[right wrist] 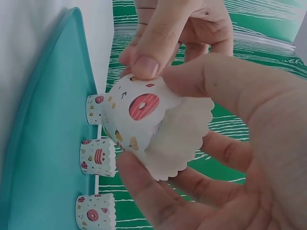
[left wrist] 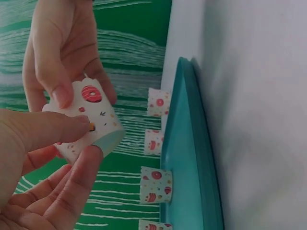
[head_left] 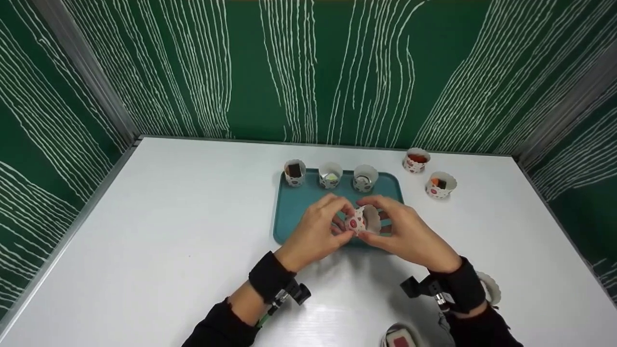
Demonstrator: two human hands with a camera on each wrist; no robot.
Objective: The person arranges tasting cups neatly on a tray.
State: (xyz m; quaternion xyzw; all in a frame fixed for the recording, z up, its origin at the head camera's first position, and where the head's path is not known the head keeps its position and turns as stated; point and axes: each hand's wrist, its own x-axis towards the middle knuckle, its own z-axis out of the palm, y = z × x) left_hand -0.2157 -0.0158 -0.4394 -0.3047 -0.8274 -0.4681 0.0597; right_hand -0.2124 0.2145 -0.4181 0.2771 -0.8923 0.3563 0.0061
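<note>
Over the teal tray (head_left: 294,214), both hands hold one paper baking cup (head_left: 357,221) printed with donuts and small treats. It is tilted on its side, its scalloped mouth facing right in the head view. My left hand (head_left: 315,231) pinches it near the base, thumb on the printed wall (left wrist: 103,108). My right hand (head_left: 409,232) grips it by the rim side, fingers spread around the wall (right wrist: 129,112). The cup's inside is mostly hidden; a little red shows in the head view.
Along the tray's far edge stand three similar cups: one with a dark brown piece (head_left: 293,170), one with something pale (head_left: 330,177), and another (head_left: 365,179). Two cups (head_left: 414,166) (head_left: 437,191) stand right of the tray. More cups (head_left: 492,289) (head_left: 399,338) are near my right wrist and the front.
</note>
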